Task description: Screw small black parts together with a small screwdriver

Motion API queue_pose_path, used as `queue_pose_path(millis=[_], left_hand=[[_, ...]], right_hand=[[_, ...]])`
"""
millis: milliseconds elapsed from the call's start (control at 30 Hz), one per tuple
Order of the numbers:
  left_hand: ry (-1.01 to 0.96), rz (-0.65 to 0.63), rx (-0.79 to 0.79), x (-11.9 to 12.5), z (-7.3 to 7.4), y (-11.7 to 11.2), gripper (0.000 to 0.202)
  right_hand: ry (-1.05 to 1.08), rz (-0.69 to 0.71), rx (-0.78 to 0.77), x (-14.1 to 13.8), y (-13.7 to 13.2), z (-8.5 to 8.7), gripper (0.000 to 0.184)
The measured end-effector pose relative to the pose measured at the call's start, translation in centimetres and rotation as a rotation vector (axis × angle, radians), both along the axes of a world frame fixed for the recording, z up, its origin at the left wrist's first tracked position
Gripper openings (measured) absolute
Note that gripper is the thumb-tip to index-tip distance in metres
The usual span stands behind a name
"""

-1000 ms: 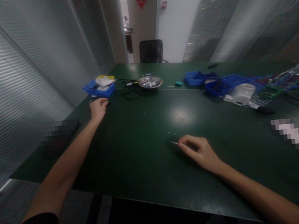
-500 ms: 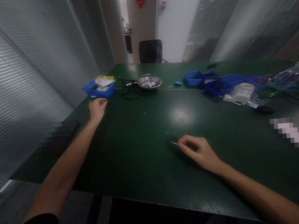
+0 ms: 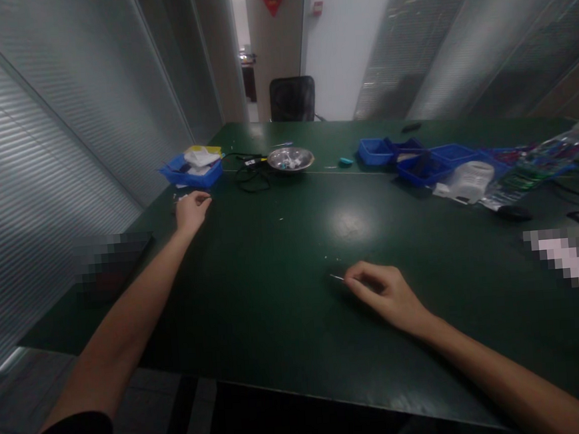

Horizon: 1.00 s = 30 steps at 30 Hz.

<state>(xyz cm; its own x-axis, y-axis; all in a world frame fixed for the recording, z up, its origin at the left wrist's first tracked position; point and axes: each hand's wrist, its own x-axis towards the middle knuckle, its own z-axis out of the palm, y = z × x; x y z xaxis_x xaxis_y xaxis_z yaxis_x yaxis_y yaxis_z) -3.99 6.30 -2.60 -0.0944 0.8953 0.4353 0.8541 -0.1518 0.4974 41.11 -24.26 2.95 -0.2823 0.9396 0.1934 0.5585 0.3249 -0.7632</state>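
Note:
My right hand is low over the green table, thumb and forefinger pinched on a thin silvery rod that points left. Its far end lies inside the grip, so its kind does not show. Two tiny pale bits lie just beyond its tip. My left hand reaches far out, close in front of the blue bin. Its fingers are curled with the tips together, and whatever is between them is too small to name. White scraps of something lie behind that hand and in the bin.
A metal bowl with small pale pieces stands mid-table, beside a black cable. Right of it are a turquoise object, several blue bins, a white roll-like item and a plastic bottle. A black chair is at the far end.
My left hand has shifted very slightly to the right beside the blue bin. My right hand keeps its place with the thin rod.

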Motion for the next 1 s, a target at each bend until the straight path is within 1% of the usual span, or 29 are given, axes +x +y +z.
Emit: queue_pose_path(millis=[233, 367, 633, 833, 1000], left_hand=[[-0.078, 0.013, -0.023, 0.2, 0.0, 0.0, 0.026], [-0.131, 0.034, -0.048, 0.5, 0.4, -0.3, 0.028], [-0.158, 0.056, -0.077, 1.1, 1.1, -0.9, 0.027], [-0.109, 0.036, -0.058, 1.2, 1.3, -1.1, 0.027], [-0.058, 0.034, -0.084, 1.3, 1.4, -1.0, 0.029]], right_hand=[[0.002, -0.001, -0.001, 0.0, 0.0, 0.0, 0.023], [-0.001, 0.003, 0.001, 0.0, 0.0, 0.0, 0.024], [0.01, 0.025, 0.016, 0.0, 0.1, 0.0, 0.021], [-0.005, 0.029, 0.026, 0.2, 0.4, -0.3, 0.019], [0.014, 0.011, 0.019, 0.4, 0.6, -0.3, 0.02]])
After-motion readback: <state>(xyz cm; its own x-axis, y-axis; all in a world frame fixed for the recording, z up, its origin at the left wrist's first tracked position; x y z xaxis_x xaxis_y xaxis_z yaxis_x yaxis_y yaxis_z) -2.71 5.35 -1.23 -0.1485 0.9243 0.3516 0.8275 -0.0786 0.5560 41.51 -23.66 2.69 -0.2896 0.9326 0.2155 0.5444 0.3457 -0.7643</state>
